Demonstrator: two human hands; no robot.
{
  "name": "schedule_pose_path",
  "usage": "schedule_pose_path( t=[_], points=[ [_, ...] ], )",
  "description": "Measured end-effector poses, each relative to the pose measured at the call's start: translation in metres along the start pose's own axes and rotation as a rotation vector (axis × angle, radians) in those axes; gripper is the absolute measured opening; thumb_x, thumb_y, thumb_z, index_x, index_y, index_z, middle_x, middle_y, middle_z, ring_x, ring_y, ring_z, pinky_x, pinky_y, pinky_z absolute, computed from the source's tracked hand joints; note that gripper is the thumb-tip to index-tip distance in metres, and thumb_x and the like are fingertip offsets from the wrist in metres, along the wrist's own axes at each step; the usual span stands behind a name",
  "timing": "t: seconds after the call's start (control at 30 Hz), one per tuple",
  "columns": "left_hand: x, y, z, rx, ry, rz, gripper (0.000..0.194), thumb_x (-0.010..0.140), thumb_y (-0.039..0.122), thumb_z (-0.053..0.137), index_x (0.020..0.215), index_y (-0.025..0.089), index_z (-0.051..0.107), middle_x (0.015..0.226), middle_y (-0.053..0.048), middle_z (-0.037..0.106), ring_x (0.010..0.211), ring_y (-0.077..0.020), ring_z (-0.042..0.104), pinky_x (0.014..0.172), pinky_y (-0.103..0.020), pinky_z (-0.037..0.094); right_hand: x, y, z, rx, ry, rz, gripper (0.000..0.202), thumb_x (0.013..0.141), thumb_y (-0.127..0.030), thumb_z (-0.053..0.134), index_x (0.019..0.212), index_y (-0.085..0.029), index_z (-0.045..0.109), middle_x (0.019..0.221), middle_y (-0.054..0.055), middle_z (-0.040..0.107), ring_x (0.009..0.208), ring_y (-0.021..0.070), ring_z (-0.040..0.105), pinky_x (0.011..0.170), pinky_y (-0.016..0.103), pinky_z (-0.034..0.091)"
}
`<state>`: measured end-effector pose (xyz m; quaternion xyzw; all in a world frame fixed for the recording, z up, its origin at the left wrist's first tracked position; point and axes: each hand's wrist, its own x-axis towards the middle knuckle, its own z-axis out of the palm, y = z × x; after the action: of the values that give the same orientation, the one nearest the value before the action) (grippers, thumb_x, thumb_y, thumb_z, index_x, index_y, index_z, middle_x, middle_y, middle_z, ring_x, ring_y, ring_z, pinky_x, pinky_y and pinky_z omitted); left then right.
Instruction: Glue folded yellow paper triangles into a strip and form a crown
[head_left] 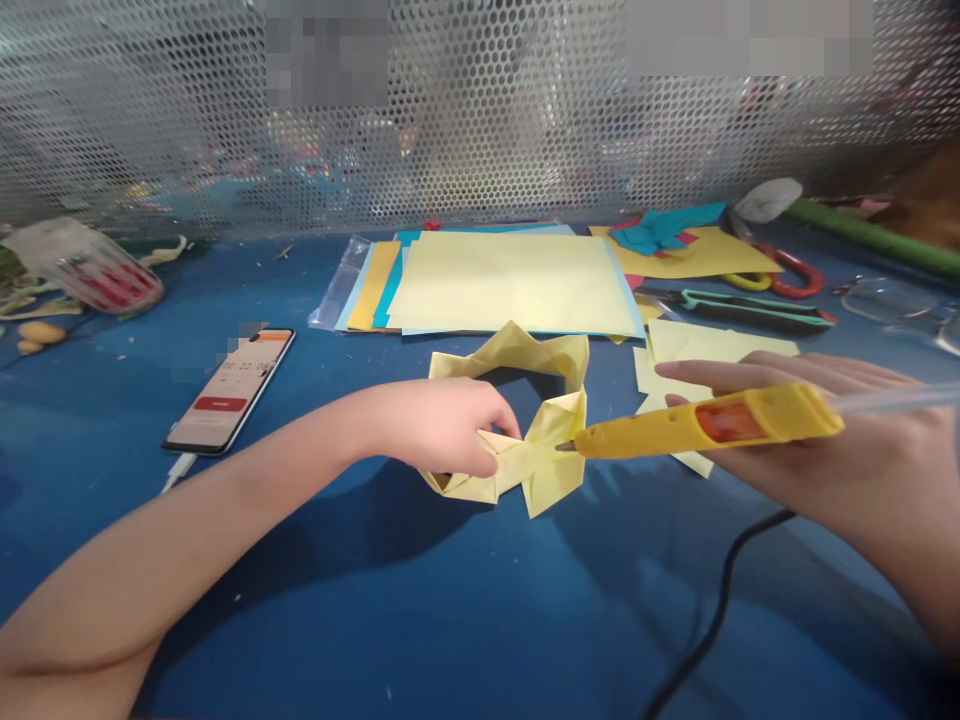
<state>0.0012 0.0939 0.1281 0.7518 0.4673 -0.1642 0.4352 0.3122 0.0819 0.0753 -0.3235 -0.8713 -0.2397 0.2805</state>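
Note:
A ring of folded pale-yellow paper [556,482] stands on the blue table, its upper edge rising in points. My left hand [442,425] pinches the ring's near-left wall between thumb and fingers. My right hand [832,420] is closed around a yellow hot glue gun [697,425], with a clear glue stick [892,398] sticking out of its back end. The metal nozzle meets or nearly meets a folded flap at the ring's front right. Part of the ring is hidden behind my left hand.
Stacked coloured paper sheets [510,285] lie behind the ring. Cut yellow pieces [690,340], a teal-and-black cutter [757,310] and scissors [795,275] are at right. A phone [232,390] lies left, near a tipped plastic cup [97,270]. A black cord [724,600] crosses the front; perforated metal mesh [480,120] borders the back.

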Motion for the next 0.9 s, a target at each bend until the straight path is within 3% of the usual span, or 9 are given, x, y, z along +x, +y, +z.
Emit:
schedule_pose_path(
  t=[0.13, 0.2, 0.27, 0.33, 0.4, 0.5, 0.6, 0.73, 0.9],
  points=[
    [-0.002, 0.004, -0.001, 0.016, 0.016, -0.013, 0.045, 0.085, 0.016, 0.065, 0.127, 0.022, 0.075, 0.099, 0.002, 0.078, 0.074, -0.0148, 0.069, 0.056, -0.023, 0.044, -0.003, 0.003, 0.007, 0.022, 0.023, 0.211, 0.038, 0.102, -0.058, 0.062, 0.094, -0.025, 0.081, 0.060, -0.005, 0.071, 0.046, 0.0094, 0.058, 0.048, 0.024, 0.038],
    [-0.002, 0.005, -0.001, 0.026, 0.023, -0.019, 0.046, 0.084, 0.016, 0.065, 0.128, 0.023, 0.075, 0.100, 0.002, 0.079, 0.075, -0.0151, 0.070, 0.057, -0.023, 0.044, -0.003, 0.007, 0.009, 0.027, 0.015, 0.327, 0.050, 0.096, -0.064, 0.061, 0.068, -0.022, 0.068, 0.045, -0.005, 0.056, 0.037, 0.0090, 0.047, 0.043, 0.025, 0.034],
    [-0.003, 0.004, -0.001, 0.031, 0.021, -0.023, 0.045, 0.083, 0.017, 0.066, 0.126, 0.023, 0.076, 0.104, 0.002, 0.080, 0.079, -0.0160, 0.070, 0.057, -0.023, 0.044, -0.001, 0.011, 0.008, 0.012, 0.022, 0.441, 0.054, 0.089, -0.064, 0.063, 0.055, -0.024, 0.047, 0.041, -0.004, 0.047, 0.035, 0.0105, 0.043, 0.040, 0.026, 0.029],
    [-0.003, 0.004, -0.002, 0.029, 0.015, -0.026, 0.044, 0.082, 0.017, 0.065, 0.125, 0.023, 0.076, 0.107, 0.002, 0.080, 0.082, -0.0168, 0.071, 0.058, -0.023, 0.045, 0.003, 0.017, 0.005, -0.010, 0.014, 0.682, 0.051, 0.079, -0.062, 0.068, 0.056, -0.027, 0.039, 0.043, -0.003, 0.046, 0.041, 0.0129, 0.045, 0.043, 0.027, 0.028],
    [-0.003, 0.004, -0.001, 0.025, 0.015, -0.029, 0.045, 0.083, 0.018, 0.065, 0.125, 0.023, 0.076, 0.109, 0.002, 0.080, 0.084, -0.0172, 0.072, 0.058, -0.023, 0.045, 0.009, 0.024, 0.000, -0.073, -0.068, 1.009, 0.043, 0.073, -0.059, 0.073, 0.064, -0.027, 0.045, 0.053, -0.001, 0.051, 0.052, 0.0153, 0.048, 0.051, 0.030, 0.031],
    [-0.005, 0.006, -0.001, 0.012, 0.018, -0.042, 0.047, 0.082, 0.017, 0.064, 0.128, 0.023, 0.076, 0.109, 0.001, 0.080, 0.083, -0.0172, 0.073, 0.057, -0.023, 0.045, 0.016, 0.039, -0.005, -0.182, -0.345, 1.328, 0.040, 0.085, -0.059, 0.071, 0.077, -0.027, 0.047, 0.070, 0.003, 0.057, 0.065, 0.0175, 0.044, 0.063, 0.035, 0.033],
    [-0.007, 0.009, 0.000, -0.001, 0.022, -0.060, 0.049, 0.081, 0.018, 0.063, 0.129, 0.023, 0.075, 0.102, 0.000, 0.079, 0.077, -0.0172, 0.073, 0.055, -0.023, 0.045, 0.011, 0.058, -0.005, -0.155, -0.542, 1.398, 0.041, 0.093, -0.063, 0.064, 0.083, -0.026, 0.051, 0.073, 0.007, 0.060, 0.067, 0.0208, 0.044, 0.065, 0.038, 0.036],
    [-0.008, 0.010, 0.000, -0.003, 0.026, -0.053, 0.049, 0.080, 0.019, 0.063, 0.126, 0.024, 0.076, 0.098, 0.002, 0.078, 0.075, -0.0168, 0.069, 0.054, -0.023, 0.045, -0.005, 0.080, 0.001, -0.005, -0.749, 1.473, 0.043, 0.097, -0.064, 0.058, 0.089, -0.022, 0.061, 0.072, 0.009, 0.067, 0.065, 0.0236, 0.056, 0.067, 0.040, 0.045],
    [-0.009, 0.009, 0.000, 0.004, 0.025, -0.041, 0.049, 0.078, 0.018, 0.063, 0.125, 0.025, 0.076, 0.099, 0.002, 0.078, 0.074, -0.0160, 0.068, 0.054, -0.023, 0.044, -0.021, 0.095, 0.011, 0.006, -0.852, 1.399, 0.046, 0.088, -0.068, 0.066, 0.081, -0.022, 0.064, 0.079, 0.011, 0.069, 0.073, 0.0272, 0.063, 0.076, 0.042, 0.051]
  ],
)
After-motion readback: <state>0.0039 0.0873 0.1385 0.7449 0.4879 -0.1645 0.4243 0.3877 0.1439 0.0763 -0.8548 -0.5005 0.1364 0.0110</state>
